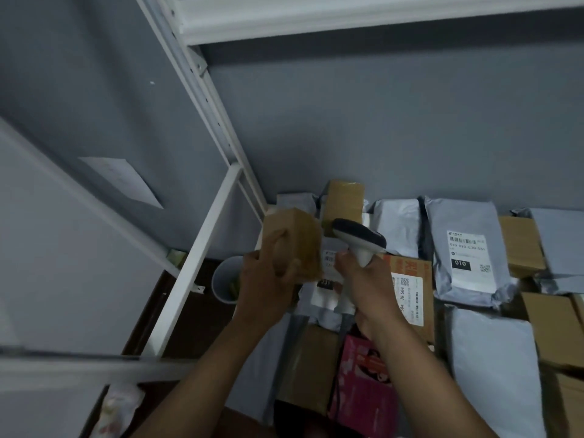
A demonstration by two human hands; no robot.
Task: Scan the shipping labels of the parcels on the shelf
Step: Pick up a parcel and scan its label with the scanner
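Head-camera view: a person's left hand (268,279) grips a small tape-wrapped cardboard box (292,245), fingers curled round its near side, lifting it clear of the parcels packed on a white metal shelf (208,235). The right hand (363,279), just beside the left, is closed round the pale handle of a barcode scanner (360,238); its dark-topped head juts up and away from the fingers, its nose almost touching the held box. No label shows on the faces of the box turned to the camera.

Directly beneath both hands lies a grey mailer with a white shipping label (325,279), partly hidden by the box and scanner. Beyond the scanner head a taller brown box (344,200) stands against the grey back wall (395,121). To the right of the right hand sits an orange-printed carton (410,289) with a white label on top, then a grey poly bag (467,251) bearing a label printed "010" and a barcode. More grey bags and brown cartons fill the shelf farther right.

Below the right forearm lies a pink printed package (363,384), beside a brown carton under the wrists. Left of the left hand, past the shelf's white crossbar, a white cup-like container (226,279) stands on a dark floor.
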